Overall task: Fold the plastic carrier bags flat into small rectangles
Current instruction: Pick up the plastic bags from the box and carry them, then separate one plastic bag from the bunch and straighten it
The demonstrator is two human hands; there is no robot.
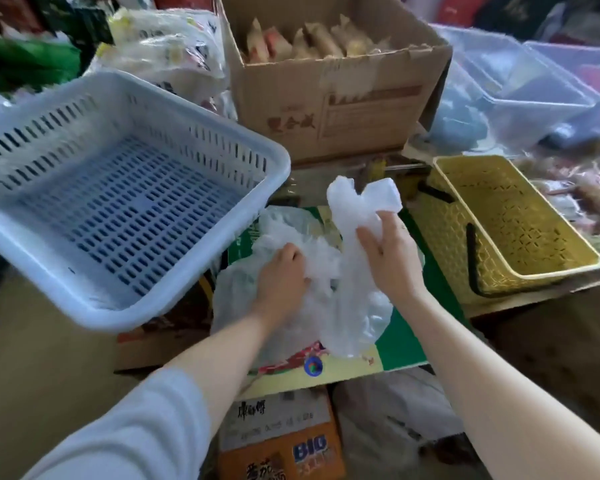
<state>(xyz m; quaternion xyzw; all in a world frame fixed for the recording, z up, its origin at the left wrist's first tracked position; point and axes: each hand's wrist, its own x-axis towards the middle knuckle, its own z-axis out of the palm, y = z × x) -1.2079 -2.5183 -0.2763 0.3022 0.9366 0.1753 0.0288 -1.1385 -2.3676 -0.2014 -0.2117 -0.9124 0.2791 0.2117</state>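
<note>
Carrier bag (pixel 347 271) sits mid-frame, crumpled over a green printed box (pixel 399 337) — right hand (pixel 392 254) grips its upper part below the 2 handle loops, left hand (pixel 284 275) pinches the bunched middle. Blue basket (pixel 274 150) fills the left; yellow basket (pixel 444 168) lies at the right.

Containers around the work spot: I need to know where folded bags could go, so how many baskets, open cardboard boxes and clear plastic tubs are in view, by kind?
Baskets: 2, the blue basket and the yellow basket.
Open cardboard boxes: 1, the cardboard box holding packets.
Clear plastic tubs: 2, the near tub and the far tub; blurred, so more may be hidden.
Total: 5.
</note>
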